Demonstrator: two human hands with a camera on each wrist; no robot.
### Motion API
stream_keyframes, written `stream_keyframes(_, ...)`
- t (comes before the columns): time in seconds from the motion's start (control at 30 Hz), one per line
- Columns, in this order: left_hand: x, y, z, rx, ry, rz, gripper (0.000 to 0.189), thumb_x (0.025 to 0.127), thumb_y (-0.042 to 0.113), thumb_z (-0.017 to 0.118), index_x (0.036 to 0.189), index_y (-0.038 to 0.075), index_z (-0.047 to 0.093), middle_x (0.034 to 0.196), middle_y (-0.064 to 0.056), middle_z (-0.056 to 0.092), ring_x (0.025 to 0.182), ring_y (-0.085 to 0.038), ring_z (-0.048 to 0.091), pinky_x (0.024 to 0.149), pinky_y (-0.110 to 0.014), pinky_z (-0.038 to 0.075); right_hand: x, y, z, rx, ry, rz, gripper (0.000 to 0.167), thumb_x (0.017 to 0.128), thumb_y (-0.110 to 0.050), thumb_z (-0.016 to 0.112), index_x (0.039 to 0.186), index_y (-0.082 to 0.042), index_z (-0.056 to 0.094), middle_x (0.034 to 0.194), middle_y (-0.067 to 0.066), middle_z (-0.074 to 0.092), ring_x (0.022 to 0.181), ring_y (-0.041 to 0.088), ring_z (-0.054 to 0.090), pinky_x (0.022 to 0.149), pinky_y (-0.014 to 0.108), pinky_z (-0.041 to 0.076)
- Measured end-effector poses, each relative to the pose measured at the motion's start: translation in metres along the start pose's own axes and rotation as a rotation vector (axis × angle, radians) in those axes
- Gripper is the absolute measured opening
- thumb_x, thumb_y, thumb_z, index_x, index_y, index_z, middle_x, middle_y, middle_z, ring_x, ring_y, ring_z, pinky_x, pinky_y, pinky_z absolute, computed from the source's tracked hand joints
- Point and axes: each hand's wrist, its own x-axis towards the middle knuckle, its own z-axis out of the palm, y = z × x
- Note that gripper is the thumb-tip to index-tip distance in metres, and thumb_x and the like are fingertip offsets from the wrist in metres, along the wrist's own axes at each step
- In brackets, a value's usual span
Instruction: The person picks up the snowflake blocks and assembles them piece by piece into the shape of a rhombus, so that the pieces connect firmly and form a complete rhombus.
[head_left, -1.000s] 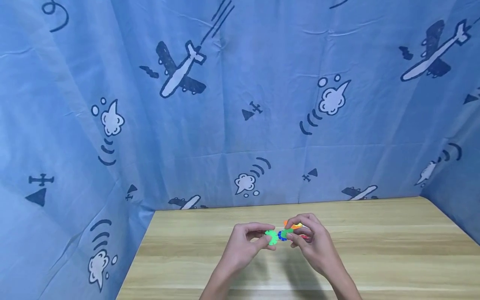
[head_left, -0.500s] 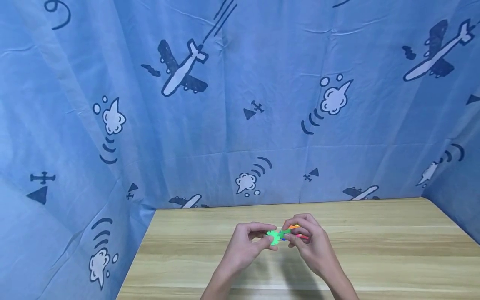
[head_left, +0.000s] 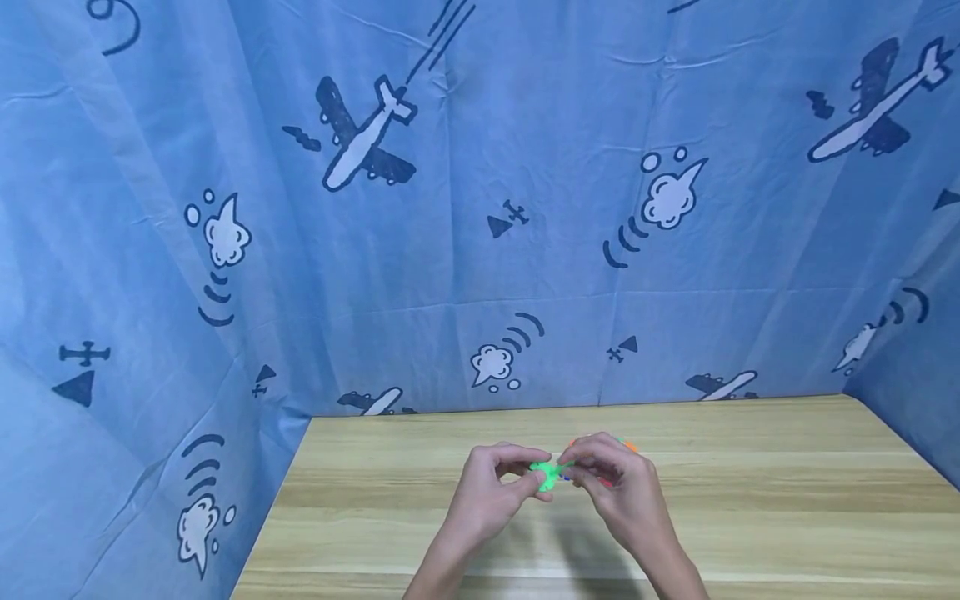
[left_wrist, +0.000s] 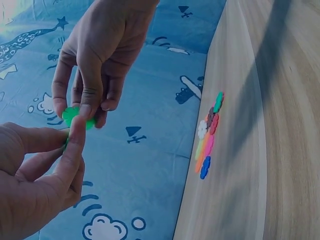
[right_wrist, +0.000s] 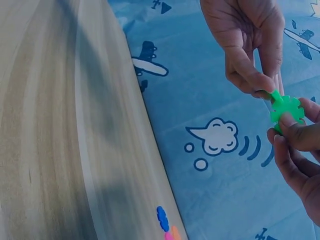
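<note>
Over the table (head_left: 360, 517), left hand (head_left: 489, 490) pinches the left disc (head_left: 550, 479), right hand (head_left: 628, 493) pinches the right disc (right_wrist: 291, 106), both green, rims apparently meeting! Seen from the head, left disc's face-on, right disc's edge-on, crosswise; hands equally close, pile (left_wrist: 209, 145) far side, past the right hand.

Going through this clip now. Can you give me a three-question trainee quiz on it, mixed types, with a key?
1. What does the left grip hold?
2. True or false: the right grip also holds something.
3. Fill in: of the pieces on the tabletop, the one nearest the left wrist picture's bottom edge is ____.

Key:
1. A bright green piece.
2. True: a second green piece.
3. Blue.
</note>
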Motion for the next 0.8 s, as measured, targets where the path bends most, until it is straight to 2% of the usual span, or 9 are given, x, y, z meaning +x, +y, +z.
stream_keyframes(0.1, -0.0004, 0.0011, 0.0001, 0.026, 0.006, 0.004, 0.022, 0.094, 0.002, 0.074, 0.115, -0.002, 0.08, 0.104, -0.013, 0.077, 0.076, -0.026, 0.082, 0.066, -0.016, 0.052, -0.0003, 0.0007, 0.0004, -0.021, 0.028, -0.041, 0.04, 0.07, 0.022, 0.086, 0.087, -0.014, 0.079, 0.083, 0.001, 0.075, 0.072, 0.0, 0.069, 0.068, 0.015, 0.061)
stream_keyframes(0.3, -0.0027, 0.0038, 0.0006, 0.052, 0.011, -0.015, 0.019, 0.093, 0.001, 0.077, 0.11, 0.004, 0.083, 0.102, -0.01, 0.076, 0.077, -0.032, 0.082, 0.051, -0.016, 0.037, 0.0005, 0.0032, 0.0004, -0.101, 0.067, -0.112, 0.047, 0.064, 0.029, 0.083, 0.081, -0.014, 0.082, 0.075, -0.004, 0.076, 0.064, -0.001, 0.064, 0.065, 0.01, 0.057)
stream_keyframes(0.47, -0.0042, 0.0048, 0.0016, 0.047, 0.015, -0.013, 0.018, 0.092, 0.0, 0.077, 0.108, 0.005, 0.084, 0.1, -0.009, 0.075, 0.077, -0.03, 0.082, 0.054, -0.017, 0.039, -0.0001, 0.0043, 0.0003, -0.108, 0.076, -0.136, 0.044, 0.063, 0.027, 0.085, 0.082, -0.013, 0.083, 0.072, -0.003, 0.076, 0.065, -0.005, 0.066, 0.064, 0.01, 0.057)
stream_keyframes(0.63, -0.0047, 0.0055, 0.0002, 0.052, 0.013, -0.016, 0.019, 0.092, -0.001, 0.077, 0.108, 0.006, 0.084, 0.101, -0.01, 0.075, 0.077, -0.027, 0.082, 0.056, -0.018, 0.042, -0.0014, 0.0048, 0.0018, -0.095, 0.058, -0.129, 0.039, 0.065, 0.022, 0.088, 0.083, -0.013, 0.084, 0.075, -0.002, 0.079, 0.068, -0.007, 0.068, 0.065, 0.011, 0.059)
stream_keyframes(0.8, -0.0036, 0.0058, -0.0037, -0.001, 0.001, -0.043, 0.018, 0.094, 0.001, 0.076, 0.111, 0.003, 0.082, 0.096, -0.012, 0.074, 0.08, -0.034, 0.082, 0.059, -0.017, 0.047, -0.0015, 0.0026, 0.0014, 0.006, 0.004, -0.001, 0.029, 0.072, 0.013, 0.09, 0.091, -0.008, 0.083, 0.083, 0.008, 0.081, 0.074, -0.005, 0.073, 0.066, 0.017, 0.062)
